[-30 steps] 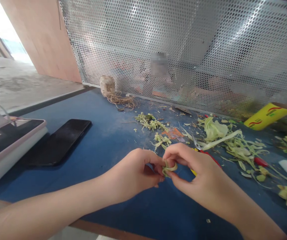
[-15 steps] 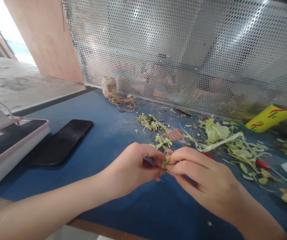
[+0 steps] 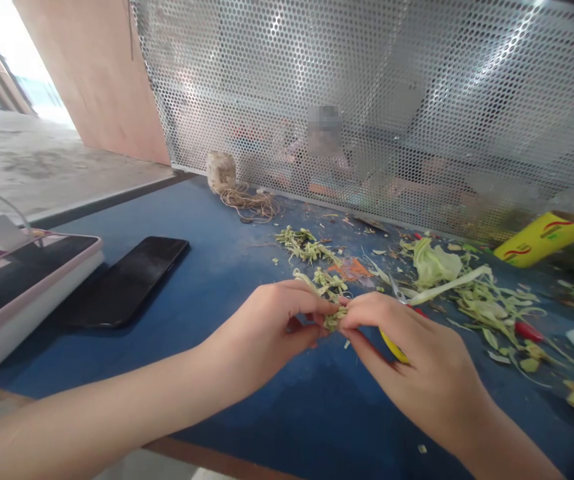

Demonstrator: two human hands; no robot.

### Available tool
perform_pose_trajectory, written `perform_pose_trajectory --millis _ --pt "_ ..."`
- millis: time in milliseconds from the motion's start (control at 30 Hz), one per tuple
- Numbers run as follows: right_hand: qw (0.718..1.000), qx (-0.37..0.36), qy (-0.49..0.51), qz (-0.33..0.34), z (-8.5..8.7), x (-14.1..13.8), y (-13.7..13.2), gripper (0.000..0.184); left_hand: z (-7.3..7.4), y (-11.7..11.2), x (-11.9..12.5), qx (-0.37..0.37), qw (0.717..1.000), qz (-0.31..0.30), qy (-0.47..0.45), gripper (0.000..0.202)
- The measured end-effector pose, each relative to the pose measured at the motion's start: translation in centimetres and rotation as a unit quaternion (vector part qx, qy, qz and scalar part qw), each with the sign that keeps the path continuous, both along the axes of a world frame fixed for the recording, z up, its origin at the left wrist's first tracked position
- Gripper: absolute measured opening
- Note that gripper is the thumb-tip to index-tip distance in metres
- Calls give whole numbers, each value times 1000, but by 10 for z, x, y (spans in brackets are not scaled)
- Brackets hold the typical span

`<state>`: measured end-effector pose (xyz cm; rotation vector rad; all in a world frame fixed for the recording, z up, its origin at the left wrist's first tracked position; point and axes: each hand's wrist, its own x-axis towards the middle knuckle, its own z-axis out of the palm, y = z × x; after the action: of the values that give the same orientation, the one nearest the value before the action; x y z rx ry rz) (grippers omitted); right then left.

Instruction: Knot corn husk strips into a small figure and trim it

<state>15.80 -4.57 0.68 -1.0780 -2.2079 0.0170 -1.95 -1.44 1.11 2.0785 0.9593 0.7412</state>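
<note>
On the blue worktop (image 3: 207, 267), shred piles (image 3: 307, 245) lie mid-frame and uncut leaves (image 3: 434, 263) at right, while the left hand (image 3: 267, 333) and right hand (image 3: 417, 367) both pinch one seemingly half-worked leaf strip (image 3: 335, 320).

Both forearms (image 3: 117, 407) are bare, uncovered from the lower edge up to the left grip (image 3: 269, 327) and right grip (image 3: 417, 363)

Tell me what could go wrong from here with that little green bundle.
1. The leaf-strip bundle is pinched only between the fingers of the left hand and right hand, so it may slip or come apart.
2. The scissors lie right under the right hand, so a lowered hand could catch on them.
</note>
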Motion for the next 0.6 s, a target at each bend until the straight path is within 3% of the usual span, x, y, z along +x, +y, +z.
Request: perform_pose_trajectory --millis 167,400,600 --pt "999 -10 27 -28 3 -1 -1 22 1 1 -1 31 999 6 -2 22" --pt "998 56 23 16 4 -1 0 16 4 1 -2 22 999 -6 -22 15" --pt "996 85 -4 38 6 3 -6 22 10 -2 -4 -84 995 -32 -54 19"
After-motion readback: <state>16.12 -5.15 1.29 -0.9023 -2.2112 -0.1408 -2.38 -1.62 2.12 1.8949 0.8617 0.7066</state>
